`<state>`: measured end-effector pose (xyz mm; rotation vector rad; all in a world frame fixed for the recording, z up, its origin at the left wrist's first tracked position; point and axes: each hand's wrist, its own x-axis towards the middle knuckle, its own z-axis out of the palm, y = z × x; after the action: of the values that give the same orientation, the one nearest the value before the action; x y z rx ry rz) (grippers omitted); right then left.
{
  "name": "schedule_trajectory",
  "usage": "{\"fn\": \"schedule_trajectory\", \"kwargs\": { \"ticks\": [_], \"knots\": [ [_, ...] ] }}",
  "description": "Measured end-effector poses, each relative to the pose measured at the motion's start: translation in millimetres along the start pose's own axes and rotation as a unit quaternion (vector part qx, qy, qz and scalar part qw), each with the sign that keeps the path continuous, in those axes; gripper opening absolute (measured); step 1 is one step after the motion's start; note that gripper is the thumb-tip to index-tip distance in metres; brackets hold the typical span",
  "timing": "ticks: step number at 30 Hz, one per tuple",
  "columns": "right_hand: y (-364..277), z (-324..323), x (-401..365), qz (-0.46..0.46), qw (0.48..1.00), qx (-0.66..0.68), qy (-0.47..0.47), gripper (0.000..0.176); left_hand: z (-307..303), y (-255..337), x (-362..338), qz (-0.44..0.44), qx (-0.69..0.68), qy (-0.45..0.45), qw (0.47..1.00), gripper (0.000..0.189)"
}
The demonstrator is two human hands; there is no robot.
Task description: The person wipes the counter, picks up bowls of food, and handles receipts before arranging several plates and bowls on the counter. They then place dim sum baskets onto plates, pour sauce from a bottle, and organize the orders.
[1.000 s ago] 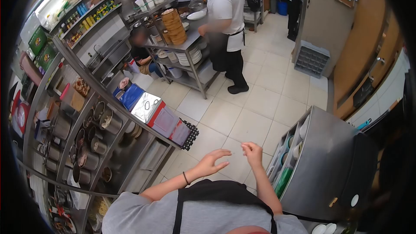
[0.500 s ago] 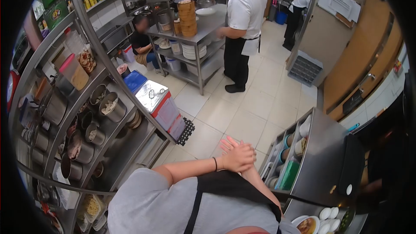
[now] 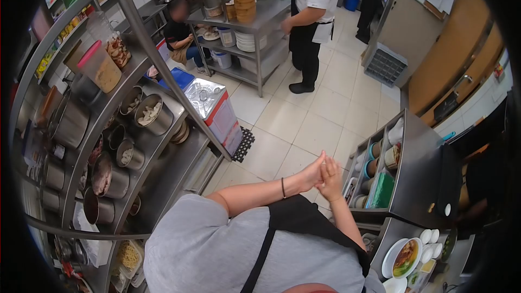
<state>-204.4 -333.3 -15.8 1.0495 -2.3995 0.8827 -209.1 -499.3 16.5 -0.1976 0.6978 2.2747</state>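
Note:
In front of the chest, above the tiled floor (image 3: 287,116), my left hand (image 3: 311,174) and my right hand (image 3: 330,179) are pressed against each other. A dark band circles the wrist nearer the shelves. Fingers overlap where the palms meet, and no object shows between them. The nearest thing is a metal cabinet (image 3: 418,171) with open compartments, to the right of both hands.
Steel shelves (image 3: 163,168) with pots fill the left. A red-and-white box (image 3: 214,108) stands beside them. Ahead are a steel table (image 3: 277,8) with steamers, a standing person (image 3: 317,0), a seated person (image 3: 176,32) and another farther back. A soup bowl (image 3: 406,258) sits at lower right.
The view has shifted, and the clasped hands now appear farther right, rubbed into a different position with the fingers more upright. The bowl at lower right shows more fully.

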Motion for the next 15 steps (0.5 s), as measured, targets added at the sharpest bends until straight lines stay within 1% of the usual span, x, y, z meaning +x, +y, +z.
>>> {"fn": "schedule_trajectory", "kwargs": {
  "ticks": [1, 2, 3, 4, 5, 6, 7, 8, 9, 10, 11, 12, 13, 14, 15],
  "knots": [
    [12, -7, -11, 0.118, 0.99, -0.023, -0.067, 0.064, 10, 3, -12, -0.011, 0.019, -0.005, 1.0, 0.077],
    [30, -18, -31, 0.154, 0.973, -0.149, -0.079, 0.063, 16, 6, -22, -0.023, 0.037, -0.009, 0.999, 0.076],
    [51, -29, -58, 0.19, 0.939, -0.271, -0.094, 0.062, 14, 5, -31, -0.038, 0.052, -0.011, 0.998, 0.074],
    [77, -44, -85, 0.198, 0.941, -0.273, -0.019, 0.057, 6, 4, -37, -0.044, 0.043, -0.005, 0.998, 0.074],
    [91, -67, -103, 0.193, 0.928, -0.319, 0.02, 0.054, -2, 5, -42, 0.008, 0.21, 0.014, 0.977, 0.073],
    [99, -87, -117, 0.279, 0.922, -0.21, 0.168, 0.052, -13, 2, -48, 0.049, 0.371, 0.033, 0.927, 0.072],
    [109, -117, -135, 0.288, 0.888, -0.356, 0.044, 0.052, -27, -4, -52, 0.023, 0.361, 0.044, 0.931, 0.072],
    [121, -138, -151, 0.293, 0.861, -0.415, 0.033, 0.052, -44, -9, -52, -0.052, 0.409, -0.022, 0.911, 0.064],
    [139, -155, -175, 0.316, 0.841, -0.439, 0.019, 0.056, -60, -15, -50, -0.125, 0.451, -0.091, 0.879, 0.055],
    [138, -164, -183, 0.416, 0.773, -0.475, -0.049, 0.065, -74, -25, -52, -0.18, 0.449, -0.149, 0.862, 0.05],
    [153, -167, -200, 0.505, 0.708, -0.486, -0.09, 0.075, -80, -39, -57, -0.154, 0.55, -0.147, 0.808, 0.05],
    [160, -168, -209, 0.577, 0.662, -0.464, -0.116, 0.082, -91, -48, -58, -0.214, 0.516, -0.085, 0.825, 0.051],
    [169, -164, -221, 0.586, 0.659, -0.46, -0.102, 0.085, -106, -55, -59, -0.27, 0.48, -0.02, 0.835, 0.052],
    [166, -160, -218, 0.586, 0.648, -0.476, -0.102, 0.086, -125, -60, -61, -0.388, 0.43, 0.078, 0.812, 0.056],
    [160, -159, -212, 0.583, 0.646, -0.483, -0.096, 0.085, -156, -67, -64, -0.405, 0.43, 0.084, 0.802, 0.056]
  ]
}}
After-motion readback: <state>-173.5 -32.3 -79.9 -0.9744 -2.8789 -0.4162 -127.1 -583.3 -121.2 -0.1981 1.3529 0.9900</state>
